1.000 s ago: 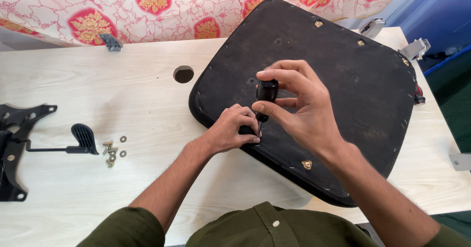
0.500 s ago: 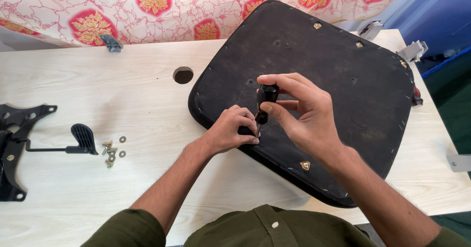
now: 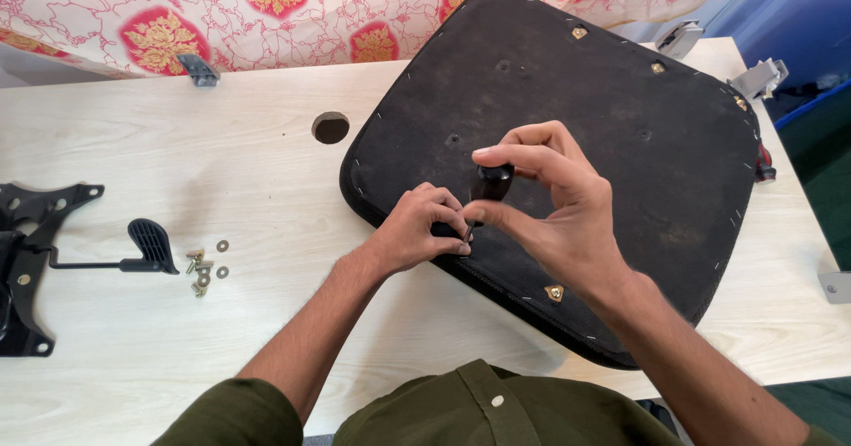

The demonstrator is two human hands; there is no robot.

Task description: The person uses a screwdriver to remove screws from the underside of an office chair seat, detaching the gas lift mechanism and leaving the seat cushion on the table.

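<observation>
Pale wooden table [image 3: 133, 162] with round hole [image 3: 331, 128], black metal bracket [image 3: 22, 260] with lever [image 3: 151, 249], small screws and washers [image 3: 204, 269], floral cloth [image 3: 266, 11], possibly red-handled tool [image 3: 764, 164]

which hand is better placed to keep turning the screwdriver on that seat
Right. The right hand already grips the screwdriver handle from above, while the left hand is pinched low at its tip on the seat base, steadying it.

Pale wood-grain table [image 3: 177, 171] with a round cable hole [image 3: 331, 128], red-and-gold floral cloth [image 3: 266, 11] behind, blue wall [image 3: 798, 3] at right
</observation>
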